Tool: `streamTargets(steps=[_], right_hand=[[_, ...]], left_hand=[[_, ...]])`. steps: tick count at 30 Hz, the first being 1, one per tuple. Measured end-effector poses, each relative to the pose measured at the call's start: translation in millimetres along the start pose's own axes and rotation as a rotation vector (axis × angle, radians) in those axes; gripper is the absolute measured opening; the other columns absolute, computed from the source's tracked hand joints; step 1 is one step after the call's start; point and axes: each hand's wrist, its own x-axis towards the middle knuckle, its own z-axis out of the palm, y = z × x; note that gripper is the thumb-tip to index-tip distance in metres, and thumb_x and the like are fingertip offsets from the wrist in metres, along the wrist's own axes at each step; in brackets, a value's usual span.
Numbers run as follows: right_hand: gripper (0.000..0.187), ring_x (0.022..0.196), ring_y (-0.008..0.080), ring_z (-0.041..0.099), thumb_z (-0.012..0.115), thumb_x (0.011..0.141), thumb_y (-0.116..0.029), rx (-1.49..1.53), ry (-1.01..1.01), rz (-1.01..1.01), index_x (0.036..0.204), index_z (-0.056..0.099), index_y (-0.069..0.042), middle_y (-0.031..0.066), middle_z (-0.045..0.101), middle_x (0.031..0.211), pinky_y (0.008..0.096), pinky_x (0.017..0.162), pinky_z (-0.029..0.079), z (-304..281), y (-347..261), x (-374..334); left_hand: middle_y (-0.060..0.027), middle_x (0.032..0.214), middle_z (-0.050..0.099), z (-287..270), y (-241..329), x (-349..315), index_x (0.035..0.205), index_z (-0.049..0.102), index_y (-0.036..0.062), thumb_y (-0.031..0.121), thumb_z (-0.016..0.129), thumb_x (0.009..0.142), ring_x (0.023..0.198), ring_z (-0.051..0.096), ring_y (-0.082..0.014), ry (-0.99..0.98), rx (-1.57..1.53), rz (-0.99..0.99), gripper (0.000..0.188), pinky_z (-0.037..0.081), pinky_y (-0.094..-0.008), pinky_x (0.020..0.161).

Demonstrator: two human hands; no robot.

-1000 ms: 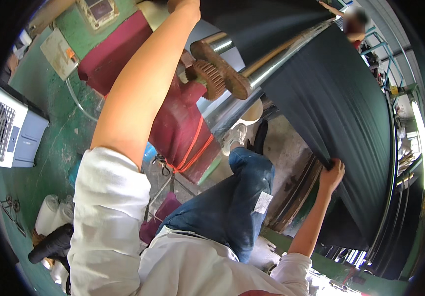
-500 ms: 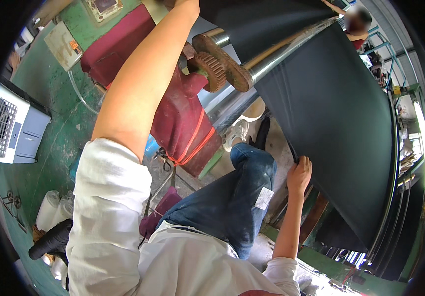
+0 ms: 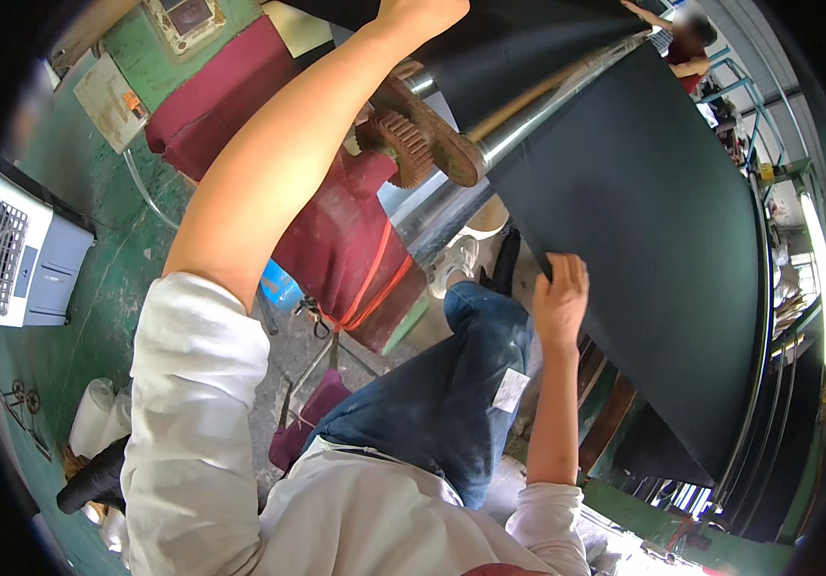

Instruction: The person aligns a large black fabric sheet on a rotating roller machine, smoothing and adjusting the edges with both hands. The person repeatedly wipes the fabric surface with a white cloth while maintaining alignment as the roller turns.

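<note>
A wide sheet of smooth black fabric point(image 3: 653, 221) runs over a shiny metal roller point(image 3: 566, 91) and slopes down to the right. My right hand point(image 3: 562, 298) is at its near left edge, fingers stretched out and apart against the cloth. My left arm reaches far forward, past a rusty gear point(image 3: 395, 146) and its brown metal bracket point(image 3: 446, 144). At the top of the view my left hand point(image 3: 424, 14) is over the upper part of the black fabric; its fingers are mostly cut off or turned away.
A machine part draped in dark red cloth point(image 3: 341, 250), tied with orange cord point(image 3: 374, 283), stands before me. A grey and white pet-carrier-like box point(image 3: 43, 254) and white rolls point(image 3: 96, 418) lie at left. Another person point(image 3: 689, 48) is at the roller's far end. A bright tube lamp point(image 3: 821, 278) glows at right.
My left hand has moved right and into view over the black fabric. My right hand has slid up and left along the fabric edge, its fingers loosening from their curled hold.
</note>
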Motion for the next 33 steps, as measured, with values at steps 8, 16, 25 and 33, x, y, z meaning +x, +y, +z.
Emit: streamTargets(steps=[8,16,25,33], right_hand=[[0.029,0.099,0.0404,0.053,0.063,0.068,0.006,-0.203,0.103,0.305,0.096,0.058,-0.001,0.0174,0.058,0.099,0.0498,0.087,0.043,-49.9,112.9,-51.7],[0.023,0.095,0.0435,0.053,0.053,0.073,-0.001,-0.305,-0.107,0.312,0.095,0.056,0.006,0.0239,0.056,0.094,0.0497,0.084,0.044,-44.0,157.4,-144.0],[0.012,0.088,0.0406,0.054,0.053,0.074,-0.003,-0.148,-0.173,0.168,0.085,0.051,0.001,0.0210,0.054,0.088,0.0479,0.079,0.045,-11.5,61.5,-85.2],[0.011,0.085,0.0387,0.055,0.052,0.076,-0.002,-0.019,-0.114,0.036,0.086,0.054,0.001,0.0197,0.054,0.087,0.0471,0.078,0.047,2.5,15.7,-36.8]], left_hand=[[-0.0188,0.092,0.060,-0.8,-9.3,-3.9,0.082,0.062,-0.0007,-0.004,0.062,0.063,0.094,0.059,-0.0379,0.101,0.098,0.123,0.020,0.049,-0.0434,0.084],[-0.0173,0.092,0.061,3.1,-5.4,-4.1,0.082,0.063,0.0013,-0.004,0.061,0.063,0.096,0.059,-0.0364,0.074,0.122,0.112,0.019,0.048,-0.0428,0.086],[-0.0179,0.091,0.063,3.3,-12.3,-3.3,0.080,0.065,0.0015,-0.004,0.060,0.063,0.096,0.059,-0.0365,0.047,0.156,0.084,0.018,0.048,-0.0428,0.087],[-0.0179,0.086,0.064,6.1,-16.9,-3.0,0.075,0.064,0.0015,-0.002,0.060,0.063,0.094,0.061,-0.0363,-0.009,0.155,0.069,0.014,0.049,-0.0432,0.084]])
